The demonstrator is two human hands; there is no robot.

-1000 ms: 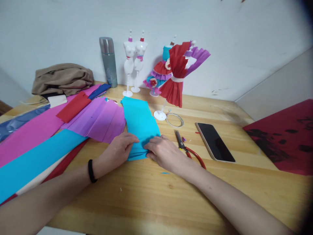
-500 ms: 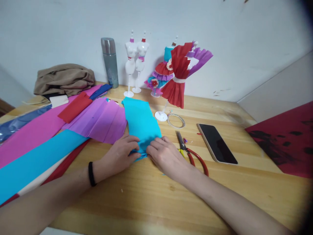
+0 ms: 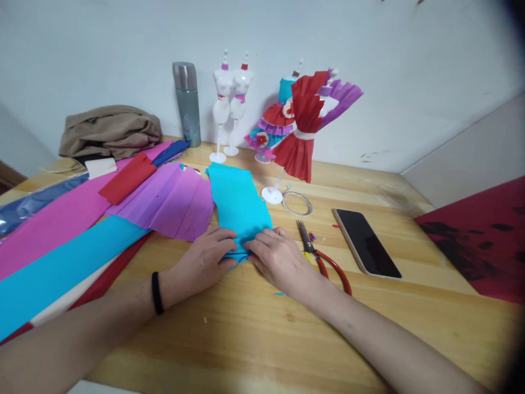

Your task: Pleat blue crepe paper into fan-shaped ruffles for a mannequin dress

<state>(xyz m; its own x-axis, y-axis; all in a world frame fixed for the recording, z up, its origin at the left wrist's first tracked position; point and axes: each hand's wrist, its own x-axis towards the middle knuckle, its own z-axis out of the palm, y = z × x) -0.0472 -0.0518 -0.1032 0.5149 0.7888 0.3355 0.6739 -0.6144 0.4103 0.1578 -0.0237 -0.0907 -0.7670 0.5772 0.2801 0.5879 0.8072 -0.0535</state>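
A sheet of turquoise crepe paper (image 3: 240, 197) lies flat on the wooden table, its near edge gathered into narrow folds. My left hand (image 3: 211, 253), with a black band on the wrist, pinches the left end of that folded edge. On the right end, my right hand (image 3: 276, 254) presses the folds, its fingers closed on the paper. The fingertips hide part of the folds. Just beyond my right wrist lie red-handled scissors (image 3: 314, 251), partly covered by the forearm.
Strips of coloured crepe paper (image 3: 74, 219) spread across the left. A phone (image 3: 367, 241) and a tape ring (image 3: 297, 203) lie to the right. Along the wall stand a flask (image 3: 186, 104), white mini mannequins (image 3: 221, 109), a red paper dress (image 3: 301, 137) and brown cloth (image 3: 110, 131).
The folds at the near edge of the turquoise paper look flatter between my fingers. Both hands stay nearly in place; the whole view has shifted slightly.
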